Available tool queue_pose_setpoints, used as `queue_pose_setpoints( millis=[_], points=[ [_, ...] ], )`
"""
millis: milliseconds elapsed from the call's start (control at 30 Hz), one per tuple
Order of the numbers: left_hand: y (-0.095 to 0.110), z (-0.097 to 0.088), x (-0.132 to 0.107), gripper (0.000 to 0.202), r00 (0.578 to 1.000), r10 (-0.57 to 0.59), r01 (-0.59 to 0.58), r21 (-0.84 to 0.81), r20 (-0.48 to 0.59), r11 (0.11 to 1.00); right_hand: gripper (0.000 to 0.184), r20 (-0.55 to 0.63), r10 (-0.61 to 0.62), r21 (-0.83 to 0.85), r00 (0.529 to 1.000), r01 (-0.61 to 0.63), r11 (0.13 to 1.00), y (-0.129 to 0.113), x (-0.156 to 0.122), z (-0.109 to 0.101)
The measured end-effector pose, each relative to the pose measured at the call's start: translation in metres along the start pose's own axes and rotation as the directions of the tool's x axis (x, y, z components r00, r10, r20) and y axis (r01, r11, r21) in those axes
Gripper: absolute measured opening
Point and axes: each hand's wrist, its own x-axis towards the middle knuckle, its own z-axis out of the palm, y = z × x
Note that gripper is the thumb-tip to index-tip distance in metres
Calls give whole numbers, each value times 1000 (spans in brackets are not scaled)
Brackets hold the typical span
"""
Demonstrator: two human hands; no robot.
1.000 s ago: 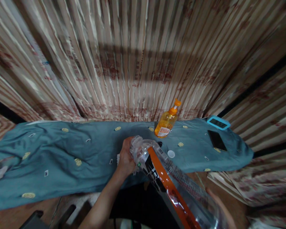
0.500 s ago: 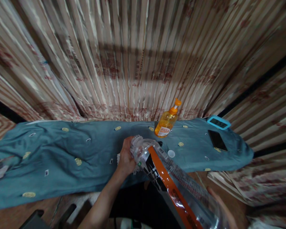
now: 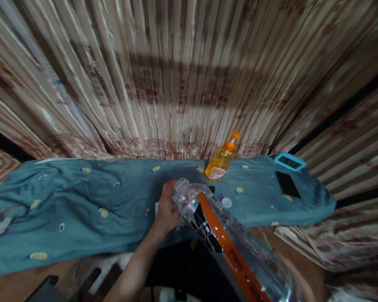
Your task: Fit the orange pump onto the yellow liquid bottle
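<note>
A large clear plastic bottle (image 3: 229,243) with an orange and black label lies tilted, its neck pointing down toward the teal cloth (image 3: 82,209). My left hand (image 3: 167,206) is curled beside the bottle's neck, over something white that I cannot make out. My right hand (image 3: 297,279) is under the bottle's wide lower end at the bottom right, mostly hidden behind the plastic. A small white cap (image 3: 227,202) lies on the cloth just right of the neck.
An orange pump bottle (image 3: 221,160) stands at the back of the cloth. A dark phone (image 3: 287,185) and a blue-framed clock (image 3: 290,161) lie at the right end. Striped curtains hang behind and to the right.
The big bottle has shifted slightly; my right hand has sunk lower behind it. The left hand has stayed in place.
</note>
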Motion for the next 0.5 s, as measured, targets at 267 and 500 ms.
queue_pose_setpoints(
  millis=[267,500],
  points=[
    [0,-2,-2,48,999,-43,44,-40,18,998,29,-149,-340,-53,928,336,940,28,19,-15],
    [-1,-3,-2,50,998,-51,53,-53,34,997,16,66,-211,-87,975,217,972,11,20,-24]
  ],
)
